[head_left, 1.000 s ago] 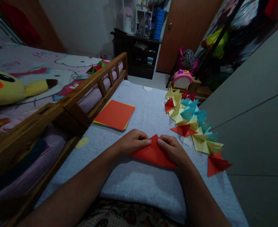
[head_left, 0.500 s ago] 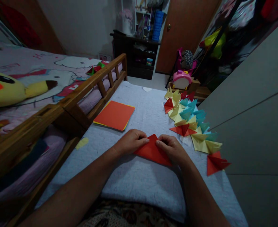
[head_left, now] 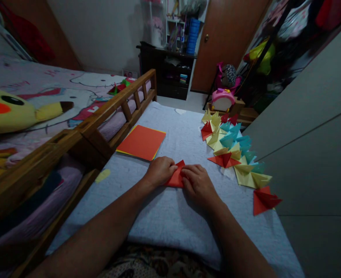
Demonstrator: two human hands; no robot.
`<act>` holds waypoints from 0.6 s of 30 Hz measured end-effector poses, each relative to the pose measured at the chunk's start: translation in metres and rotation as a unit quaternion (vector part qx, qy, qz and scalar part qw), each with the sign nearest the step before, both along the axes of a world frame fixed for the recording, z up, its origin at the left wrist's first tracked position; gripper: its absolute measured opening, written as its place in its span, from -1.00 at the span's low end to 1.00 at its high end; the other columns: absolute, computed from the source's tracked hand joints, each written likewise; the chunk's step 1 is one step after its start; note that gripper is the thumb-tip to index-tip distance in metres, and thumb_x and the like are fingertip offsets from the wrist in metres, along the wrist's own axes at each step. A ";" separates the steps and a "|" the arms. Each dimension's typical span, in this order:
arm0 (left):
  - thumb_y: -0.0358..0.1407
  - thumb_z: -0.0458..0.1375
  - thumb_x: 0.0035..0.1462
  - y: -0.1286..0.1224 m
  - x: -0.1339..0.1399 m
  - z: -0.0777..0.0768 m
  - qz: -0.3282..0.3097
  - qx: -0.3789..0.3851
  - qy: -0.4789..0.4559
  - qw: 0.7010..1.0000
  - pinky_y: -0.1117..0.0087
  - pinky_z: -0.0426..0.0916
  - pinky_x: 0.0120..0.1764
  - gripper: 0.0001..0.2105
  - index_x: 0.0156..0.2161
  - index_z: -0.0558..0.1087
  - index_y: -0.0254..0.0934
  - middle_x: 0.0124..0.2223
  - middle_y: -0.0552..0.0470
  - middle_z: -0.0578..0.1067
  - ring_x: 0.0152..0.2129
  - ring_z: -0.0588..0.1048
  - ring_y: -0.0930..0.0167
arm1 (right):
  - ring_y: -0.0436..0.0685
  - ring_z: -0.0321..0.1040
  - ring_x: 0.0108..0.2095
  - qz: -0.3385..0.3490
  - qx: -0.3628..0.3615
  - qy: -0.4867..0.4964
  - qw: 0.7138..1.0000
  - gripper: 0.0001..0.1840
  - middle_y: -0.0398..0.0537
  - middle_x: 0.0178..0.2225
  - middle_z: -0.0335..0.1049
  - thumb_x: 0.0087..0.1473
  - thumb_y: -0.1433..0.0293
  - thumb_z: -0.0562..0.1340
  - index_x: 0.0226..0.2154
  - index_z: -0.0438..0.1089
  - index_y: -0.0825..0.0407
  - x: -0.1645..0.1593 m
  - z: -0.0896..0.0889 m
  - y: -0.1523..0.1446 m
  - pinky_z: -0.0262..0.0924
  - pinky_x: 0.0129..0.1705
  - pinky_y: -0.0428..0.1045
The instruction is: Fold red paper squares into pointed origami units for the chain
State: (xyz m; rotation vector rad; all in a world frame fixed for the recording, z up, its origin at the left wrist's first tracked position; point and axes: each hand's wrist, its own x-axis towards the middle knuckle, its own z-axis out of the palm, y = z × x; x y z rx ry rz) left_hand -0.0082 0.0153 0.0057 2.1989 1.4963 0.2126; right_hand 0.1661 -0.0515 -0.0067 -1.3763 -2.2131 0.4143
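On the pale bedsheet (head_left: 182,127), a cluster of folded papers (head_left: 230,141) looks done; a stack of flat sheets (head_left: 143,142) remains unfolded; the left hand (head_left: 159,171) and right hand (head_left: 198,182) — fingers curled nearly closed — grip a partly folded red paper (head_left: 175,180) between them.

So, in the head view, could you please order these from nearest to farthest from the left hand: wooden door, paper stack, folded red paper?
1. Folded red paper: touching the left hand, on its right side.
2. Paper stack: ahead, slightly left.
3. Wooden door: far side of the room.
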 end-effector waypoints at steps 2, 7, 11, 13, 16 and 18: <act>-0.24 0.05 0.24 -0.001 0.001 0.001 0.000 0.006 0.027 1.000 0.36 0.22 -0.31 -0.70 -0.35 0.60 -0.30 -0.35 -0.12 0.59 -0.37 0.50 0.31 | 0.20 0.30 -0.04 0.005 -0.013 -0.027 1.000 -0.76 0.04 -0.02 0.49 0.24 0.46 0.11 -0.13 0.47 0.03 -0.001 -0.002 0.001 0.14 0.05 0.13; -0.24 0.04 0.25 -0.003 0.004 0.005 0.000 0.012 0.066 0.998 0.35 0.26 -0.28 -0.70 -0.33 0.59 -0.30 -0.30 -0.14 0.60 -0.31 0.53 0.28 | 0.19 0.30 -0.04 0.005 -0.016 -0.050 0.999 -0.78 -0.01 -0.03 0.50 0.26 0.45 0.13 -0.11 0.47 0.02 0.000 -0.003 0.001 0.10 0.05 0.11; -0.27 0.04 0.23 -0.004 0.006 0.005 0.005 0.027 0.073 0.997 0.33 0.28 -0.28 -0.74 -0.32 0.56 -0.29 -0.29 -0.15 0.60 -0.28 0.55 0.24 | 0.19 0.29 -0.03 0.001 -0.019 -0.062 0.998 -0.78 -0.02 -0.01 0.50 0.26 0.45 0.14 -0.11 0.47 0.00 -0.002 0.000 -0.001 0.08 0.02 0.11; -0.30 0.05 0.22 -0.005 0.006 0.004 0.017 0.035 0.067 0.997 0.34 0.28 -0.28 -0.79 -0.27 0.54 -0.27 -0.27 -0.12 0.61 -0.28 0.55 0.25 | 0.19 0.29 -0.04 -0.003 -0.022 -0.066 0.998 -0.78 -0.03 -0.01 0.50 0.26 0.45 0.14 -0.11 0.46 0.00 -0.003 0.002 -0.002 0.07 0.01 0.11; -0.32 0.07 0.21 -0.006 0.006 0.001 0.031 0.037 0.059 0.997 0.36 0.29 -0.27 -0.84 -0.19 0.50 -0.24 -0.24 -0.08 0.61 -0.26 0.56 0.26 | 0.19 0.28 -0.04 -0.006 -0.022 -0.072 0.997 -0.78 -0.03 -0.01 0.50 0.27 0.45 0.14 -0.10 0.46 0.00 -0.004 0.004 -0.003 0.06 0.01 0.11; -0.33 0.07 0.22 -0.007 0.006 0.000 0.030 0.039 0.064 0.997 0.36 0.30 -0.26 -0.85 -0.18 0.48 -0.23 -0.23 -0.06 0.61 -0.25 0.56 0.27 | 0.19 0.28 -0.05 -0.004 -0.016 -0.076 0.997 -0.78 -0.02 -0.01 0.50 0.26 0.44 0.14 -0.10 0.46 0.00 -0.004 0.003 -0.003 0.06 0.01 0.11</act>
